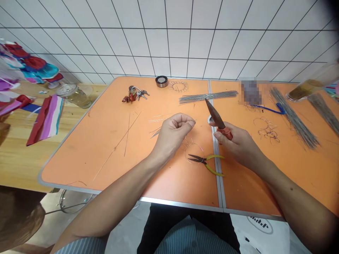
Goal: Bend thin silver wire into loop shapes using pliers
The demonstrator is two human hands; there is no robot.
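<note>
My left hand (176,128) is closed in a pinch above the middle of the orange table, thumb against forefinger; whatever lies between them is too small to make out. My right hand (238,139) is wrapped round a pointed, rust-brown tool with red-orange handles (218,120), which looks like pliers. Its tip points up and away to the left. Below the hands lie yellow-handled needle-nose pliers (206,160), jaws apart, over a thin wire ring (194,144). Several loose thin wires (116,146) are on the table left of my left hand.
Bundles of straight wire (209,96) lie at the back and right (295,118). Also there are a tape roll (161,81), keys (140,93), a wire coil (178,86), tangled wire (267,132) and a cup (305,88). A jar (75,95) and ribbons (46,120) are on the wooden table.
</note>
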